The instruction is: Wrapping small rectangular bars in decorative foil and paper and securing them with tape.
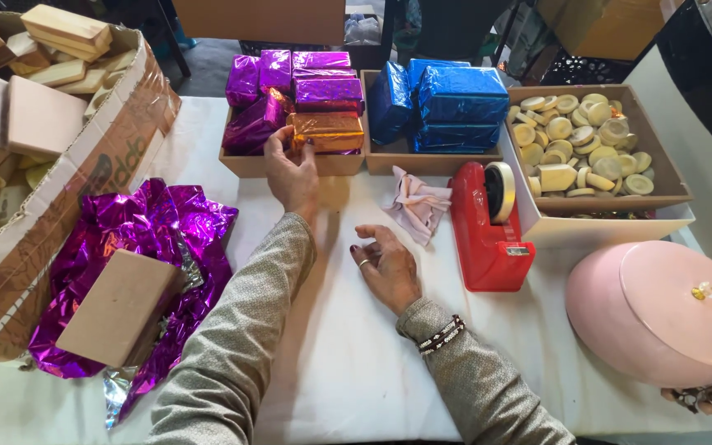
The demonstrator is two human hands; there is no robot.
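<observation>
Left of the grip, a brown kraft-wrapped rectangular block (119, 306) lies on a crumpled sheet of purple foil (146, 227), one of each, beside a large cardboard box (117, 140) of bare pale bars. The left hand (292, 169) pinches the near left corner of the single orange foil-wrapped block (328, 131), thumb below, fingers on top; it sits in the front of a shallow cardboard tray (250, 164) among about five purple foil-wrapped blocks (311, 78). The block looks firm and fairly dense under slick, crinkly foil that could tear, so holding its short ends seems safest. Right of the grip, the right hand (386, 264) rests spread and empty on the white tablecloth (348, 363). Beyond it stand one red tape dispenser (488, 227) and roughly four blue foil-wrapped blocks (447, 107).
</observation>
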